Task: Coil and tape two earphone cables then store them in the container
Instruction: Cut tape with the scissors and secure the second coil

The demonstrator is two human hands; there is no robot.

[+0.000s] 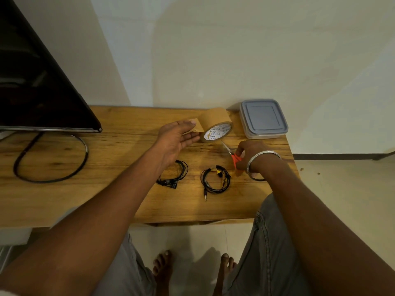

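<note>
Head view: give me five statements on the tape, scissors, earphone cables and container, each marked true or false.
1. The left hand holds the free end of the tape roll. True.
2. The right hand holds nothing. False: it grips the orange scissors.
3. The container stands open. False: its grey lid is on.
4. The left earphone cable and the right earphone cable both lie coiled on the table. True.
5. The tape roll sits to the right of the container. False: it is to the container's left.
</note>
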